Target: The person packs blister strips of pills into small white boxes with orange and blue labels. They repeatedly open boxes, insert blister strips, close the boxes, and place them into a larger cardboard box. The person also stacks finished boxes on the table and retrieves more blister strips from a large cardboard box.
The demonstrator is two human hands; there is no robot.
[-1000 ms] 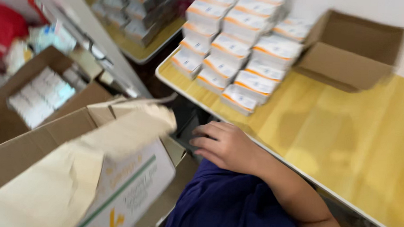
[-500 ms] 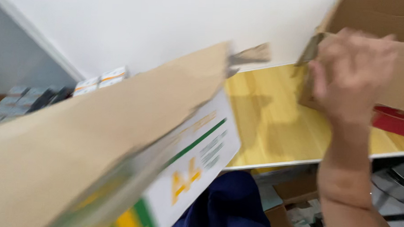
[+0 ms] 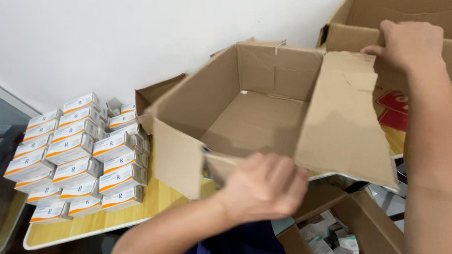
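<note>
Cardboard box (image 3: 256, 118), empty and open-topped, is sitting on the yellow wooden desk (image 3: 148, 202) with its near edge jutting past the desk's rim. Off to the left, stacks of small white-and-orange cartons (image 3: 79, 157) are standing just beside it. The left hand (image 3: 264, 186) is closing its fingers round the near flap, pressing it outward, while the right hand (image 3: 406, 43) is pinching the top corner of the long right flap, fingers curled over the edge. Judging by this, the person is spreading the flaps to settle the box open; steadying it squarely on the desk looks due next. Another carton of packets (image 3: 332, 241) is lying below.
</note>
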